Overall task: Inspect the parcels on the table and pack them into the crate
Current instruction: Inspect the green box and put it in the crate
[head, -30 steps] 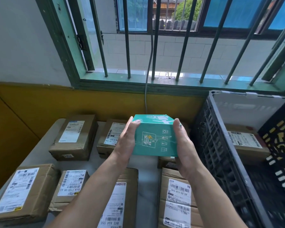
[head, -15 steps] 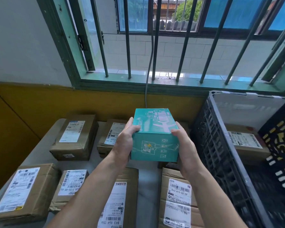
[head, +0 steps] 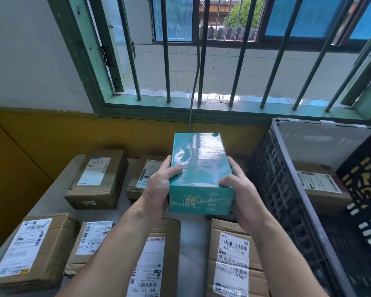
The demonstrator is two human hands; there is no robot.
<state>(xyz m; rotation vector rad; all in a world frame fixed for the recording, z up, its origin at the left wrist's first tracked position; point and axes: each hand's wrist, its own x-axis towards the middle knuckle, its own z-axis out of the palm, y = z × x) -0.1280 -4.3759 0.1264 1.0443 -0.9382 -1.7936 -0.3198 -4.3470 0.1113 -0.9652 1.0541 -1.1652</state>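
Note:
I hold a glossy teal box (head: 199, 166) above the table, its long top face turned up toward me. My left hand (head: 159, 187) grips its left side with the thumb on top. My right hand (head: 237, 191) grips the right side, fingers curled over the near top edge. Several brown cardboard parcels with white labels lie on the grey table (head: 193, 243) below, among them one at far left (head: 96, 179) and one under my right forearm (head: 234, 260). The dark plastic crate (head: 285, 202) stands at the right with a labelled brown parcel (head: 319, 187) inside.
A barred window with a green frame (head: 180, 112) runs along the wall behind the table, and a grey cable (head: 194, 88) hangs down from it. A yellow wall panel (head: 51, 136) backs the table. A black and yellow patterned thing (head: 364, 196) sits in the crate's right side.
The teal box has tipped toward me, so its long top face now shows instead of mostly its end face. Both hands shifted with it, thumbs coming onto the top.

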